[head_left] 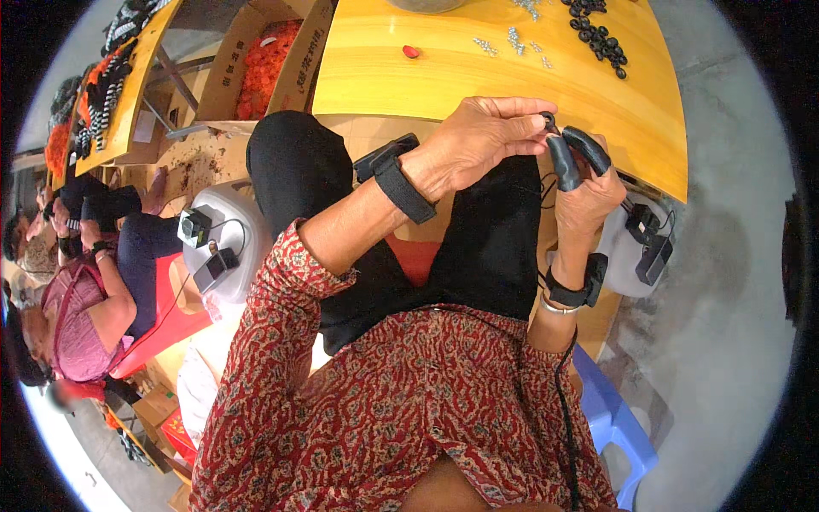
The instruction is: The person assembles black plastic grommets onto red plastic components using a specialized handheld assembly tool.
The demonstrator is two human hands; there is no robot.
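My left hand (478,141) reaches across my lap and pinches a tiny dark bead (547,119) between thumb and fingertips. My right hand (584,183) is raised beside it, its thumb and forefinger in black rubber finger covers, pinching a thin black cord (548,183) that hangs down over my black trousers. Both hands meet just below the near edge of the yellow wooden table (444,77). A black wristband sits on each wrist.
On the table lie a pile of black beads (597,34), small silver parts (512,41) and one red bead (411,51). An open cardboard box of orange pieces (264,68) stands at left. Other seated people (77,290) work at far left. A blue stool (610,410) is under me.
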